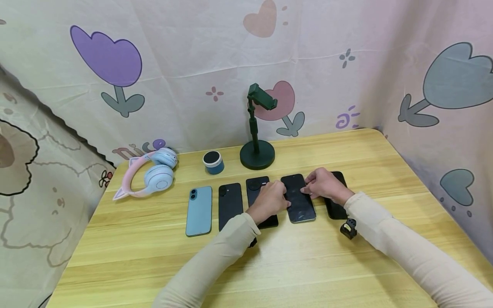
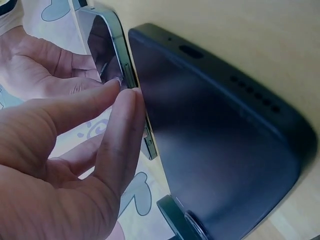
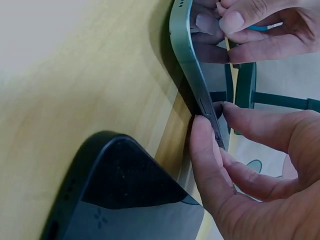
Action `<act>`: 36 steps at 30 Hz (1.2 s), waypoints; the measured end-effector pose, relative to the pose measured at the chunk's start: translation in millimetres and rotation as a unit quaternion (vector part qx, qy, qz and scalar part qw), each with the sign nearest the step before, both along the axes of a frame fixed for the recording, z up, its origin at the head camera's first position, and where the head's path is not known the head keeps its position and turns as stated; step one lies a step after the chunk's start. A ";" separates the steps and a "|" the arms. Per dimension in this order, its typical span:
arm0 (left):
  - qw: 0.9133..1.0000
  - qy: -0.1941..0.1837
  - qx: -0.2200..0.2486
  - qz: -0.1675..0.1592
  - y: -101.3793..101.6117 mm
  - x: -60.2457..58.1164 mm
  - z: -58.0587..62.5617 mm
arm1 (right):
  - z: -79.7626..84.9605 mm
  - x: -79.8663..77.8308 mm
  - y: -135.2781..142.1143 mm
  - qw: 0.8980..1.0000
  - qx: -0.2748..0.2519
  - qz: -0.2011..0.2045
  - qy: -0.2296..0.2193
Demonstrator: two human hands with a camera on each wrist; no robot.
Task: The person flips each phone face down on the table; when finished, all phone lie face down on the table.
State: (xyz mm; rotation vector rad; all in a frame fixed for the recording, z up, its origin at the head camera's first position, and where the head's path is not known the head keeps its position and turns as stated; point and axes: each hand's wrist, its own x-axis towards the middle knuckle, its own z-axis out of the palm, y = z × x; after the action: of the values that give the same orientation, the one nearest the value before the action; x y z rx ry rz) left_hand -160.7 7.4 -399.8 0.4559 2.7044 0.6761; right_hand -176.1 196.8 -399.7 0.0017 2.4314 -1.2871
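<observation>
A smartphone (image 1: 298,209) with a glossy dark screen lies face up in a row of phones, its metal side showing in the right wrist view. My left hand (image 1: 271,197) pinches its left edge between thumb and fingers. At the right edge my right hand (image 1: 322,185) pinches it too, with thumb (image 3: 250,122) over the screen and a finger along the side. Just left, partly under my left hand, lies a dark phone (image 1: 252,194) with a round camera. A black phone (image 1: 336,208) is partly hidden below my right hand.
Farther left lie a dark phone (image 1: 230,201) and a light blue phone (image 1: 199,214), both back up. Behind them are cat-ear headphones (image 1: 158,177), a small blue and white round object (image 1: 213,162) and a dark green phone stand (image 1: 257,156). A patterned curtain (image 1: 185,51) hangs behind the wooden table (image 1: 300,265).
</observation>
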 end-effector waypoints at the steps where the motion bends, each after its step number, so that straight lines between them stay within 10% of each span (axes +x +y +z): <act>1: 1.000 0.000 0.001 0.000 0.0 0.3 0.0 | -0.2 -0.2 0.2 1.000 -0.003 -0.001 -0.001; 36: 0.999 -0.016 0.044 0.001 2.3 0.5 0.5 | 18.5 -0.9 7.6 0.994 -0.087 -0.029 -0.051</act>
State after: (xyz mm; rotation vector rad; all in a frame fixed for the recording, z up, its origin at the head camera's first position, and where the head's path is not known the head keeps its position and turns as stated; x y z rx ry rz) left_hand -160.2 9.7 -399.3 0.4584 2.6537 0.7980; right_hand -177.0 204.4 -381.2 0.0888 2.2419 -1.4842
